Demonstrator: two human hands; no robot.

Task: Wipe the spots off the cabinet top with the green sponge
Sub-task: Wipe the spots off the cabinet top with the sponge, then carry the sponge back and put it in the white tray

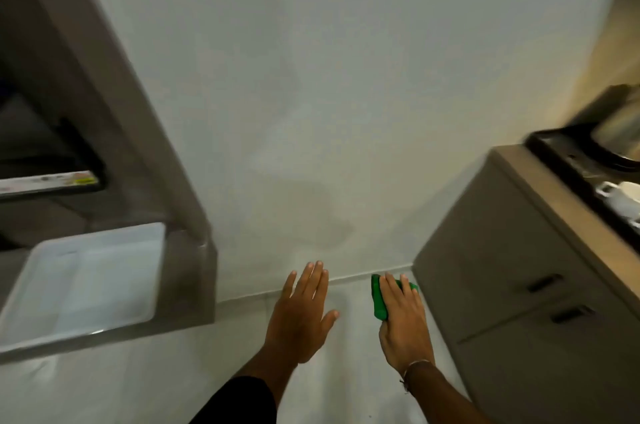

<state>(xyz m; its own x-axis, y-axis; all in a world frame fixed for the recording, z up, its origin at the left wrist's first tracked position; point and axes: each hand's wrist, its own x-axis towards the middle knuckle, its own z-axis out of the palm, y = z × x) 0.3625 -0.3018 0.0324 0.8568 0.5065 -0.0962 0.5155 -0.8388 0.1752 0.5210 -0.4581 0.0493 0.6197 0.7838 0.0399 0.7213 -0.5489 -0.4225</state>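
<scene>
Green sponge point(379, 299) under right hand point(403, 323); left hand point(301, 316) spread flat.

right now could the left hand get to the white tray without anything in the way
Probably yes: the left hand lies flat and empty on the white top, and the white tray sits to its left with only bare surface between.

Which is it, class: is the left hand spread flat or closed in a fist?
Spread flat. The left hand lies palm down with fingers extended on the white surface, beside the right hand covering the green sponge.
</scene>
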